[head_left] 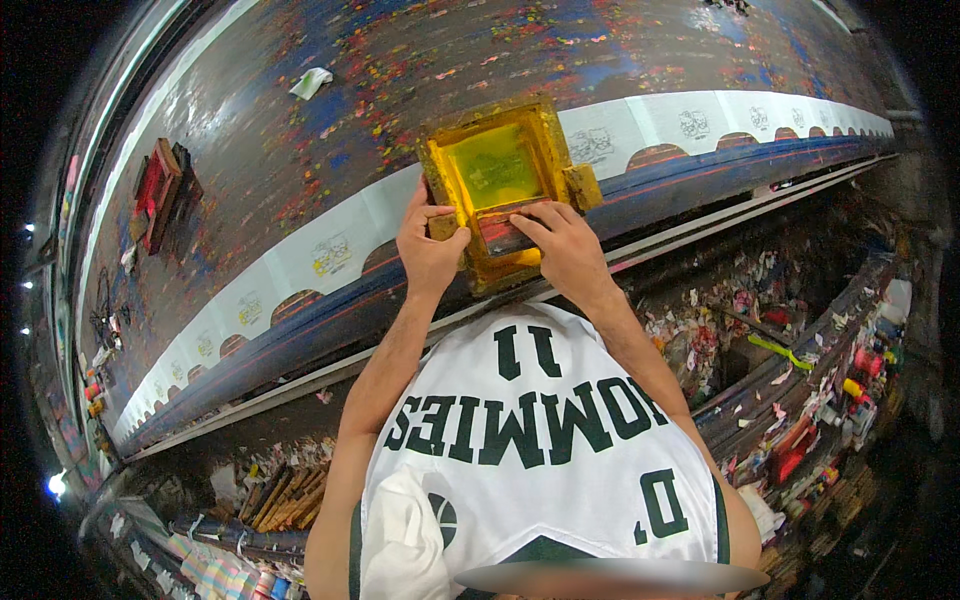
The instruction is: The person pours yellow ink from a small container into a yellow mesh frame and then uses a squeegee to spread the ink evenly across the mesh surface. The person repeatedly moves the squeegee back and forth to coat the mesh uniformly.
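Note:
A yellow-stained screen printing frame (pixel 555 130) lies over a long strip of white fabric (pixel 375 212) on the table. Its mesh (pixel 492 165) looks yellow-green. My left hand (pixel 432 250) grips the frame's left side, fingers at the edge and thumb near a small yellow block. In the near part of the frame, my right hand (pixel 568 245) has its fingers closed on a dark reddish squeegee (pixel 500 232); the fingers partly cover it. Line drawings mark the fabric's panels. To the left of the frame, a drawing (pixel 331 256) carries yellow patches; those to the right look like plain outlines.
The long table (pixel 400 100) is spotted with paint. A red frame (pixel 160 195) sits at the left, and a crumpled white cloth (pixel 311 83) lies farther back. Along the near side runs a metal rail (pixel 270 400). Below it are wooden pieces (pixel 285 497) and a littered shelf (pixel 740 420).

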The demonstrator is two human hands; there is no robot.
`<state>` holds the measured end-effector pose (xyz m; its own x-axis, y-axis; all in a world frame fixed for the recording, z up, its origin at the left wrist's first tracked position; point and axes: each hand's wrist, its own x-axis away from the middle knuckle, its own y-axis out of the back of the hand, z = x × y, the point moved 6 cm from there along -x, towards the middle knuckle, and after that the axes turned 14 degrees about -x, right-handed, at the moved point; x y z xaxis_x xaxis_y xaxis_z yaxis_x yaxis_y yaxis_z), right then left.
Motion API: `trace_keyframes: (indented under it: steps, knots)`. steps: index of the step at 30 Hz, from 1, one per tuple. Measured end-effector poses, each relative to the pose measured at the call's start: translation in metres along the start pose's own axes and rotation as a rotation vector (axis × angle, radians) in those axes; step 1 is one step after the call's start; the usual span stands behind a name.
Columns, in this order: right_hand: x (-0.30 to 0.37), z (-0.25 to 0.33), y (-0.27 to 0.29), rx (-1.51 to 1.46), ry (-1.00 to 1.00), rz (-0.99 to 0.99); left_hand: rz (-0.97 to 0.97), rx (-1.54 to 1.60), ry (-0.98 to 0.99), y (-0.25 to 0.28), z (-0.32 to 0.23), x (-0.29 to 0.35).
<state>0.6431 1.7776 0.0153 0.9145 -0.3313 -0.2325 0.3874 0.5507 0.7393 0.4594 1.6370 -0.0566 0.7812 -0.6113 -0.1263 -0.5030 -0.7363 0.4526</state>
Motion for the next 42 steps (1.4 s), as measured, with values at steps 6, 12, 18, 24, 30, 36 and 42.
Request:
trace_keyframes:
  steps: [6,12,18,24,30,36,42]
  knots:
    - [0.021,-0.070,0.074,-0.009,-0.048,0.004,0.014,0.054,0.022,-0.100,-0.042,-0.008]
    - [0.029,-0.105,0.102,-0.010,-0.019,0.030,0.034,0.154,0.118,-0.143,-0.047,-0.014]
    - [0.035,-0.109,0.107,-0.025,0.004,0.053,0.075,0.287,0.177,-0.147,-0.054,-0.009]
    - [0.037,-0.106,0.117,0.001,0.030,0.058,0.086,0.283,0.167,-0.154,-0.056,-0.004]
    - [0.000,-0.118,0.124,-0.086,-0.045,0.127,0.059,0.146,0.144,-0.147,-0.056,-0.008]
    - [-0.070,-0.140,0.118,-0.030,0.014,0.085,0.025,0.117,0.102,-0.145,-0.064,-0.009]
    - [-0.036,-0.134,0.107,0.025,-0.033,0.118,-0.001,0.138,0.074,-0.151,-0.059,-0.003]
